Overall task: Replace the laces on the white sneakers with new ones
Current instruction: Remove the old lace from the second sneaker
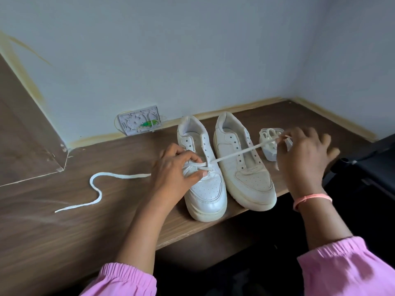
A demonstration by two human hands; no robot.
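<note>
- While lacing starts, head view, centre: left hand [174, 167] pinches new lace [235, 153] at left sneaker [203, 174] lowest eyelets.
- Right hand [303, 159] pinches lace end, centre right.
- Right sneaker [241, 163]: unlaced; bundled lace [269, 144] beside it.

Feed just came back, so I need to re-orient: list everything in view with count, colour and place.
sneakers: 2, white, side by side on the desk, toes toward the person
lace: 1, white, through the left sneaker's lowest eyelets, one end trailing left
lace bundle: 1, white, right of the sneakers
wall box: 1, white, green part inside, at the wall
desk: 1, brown wood
left hand: pinches lace at the left sneaker
right hand: pulls the lace end
</note>
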